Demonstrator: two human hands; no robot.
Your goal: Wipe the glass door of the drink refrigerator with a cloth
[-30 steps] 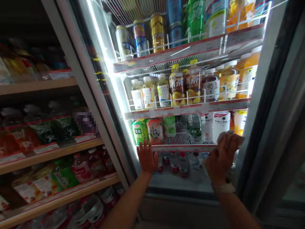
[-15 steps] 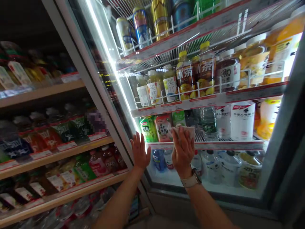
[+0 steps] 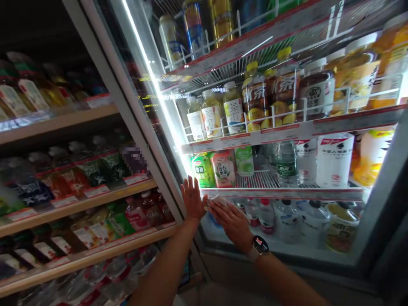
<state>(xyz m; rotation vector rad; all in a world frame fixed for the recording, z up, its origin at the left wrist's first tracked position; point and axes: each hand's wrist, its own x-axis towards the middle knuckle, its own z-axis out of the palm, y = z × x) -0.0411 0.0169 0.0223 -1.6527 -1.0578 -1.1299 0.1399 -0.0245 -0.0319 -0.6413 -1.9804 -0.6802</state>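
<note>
My left hand (image 3: 193, 199) rests with spread fingers against the left edge of the lit fridge's glass door, and nothing is in it. Just right of it, my right hand (image 3: 230, 221) presses a pale cloth (image 3: 219, 199) flat to the glass, its fingers pointing left and lying over the cloth. The fingertips come close to my left thumb. A watch (image 3: 260, 245) is on my right wrist. Behind the glass, near the hands, stand a green bottle (image 3: 202, 171), a red bottle (image 3: 223, 170) and a white shelf edge (image 3: 274, 194).
Wooden shelves (image 3: 95, 191) packed with drink bottles stand on the left. A metal frame (image 3: 127, 102) runs between them and the fridge. Higher fridge shelves hold cans (image 3: 195, 29) and tea bottles (image 3: 254, 97). A dark door frame (image 3: 379, 204) borders the right side.
My right hand has moved down and left with the cloth, turning so its fingers point left. My left hand remains on the glass. The view has shifted slightly.
</note>
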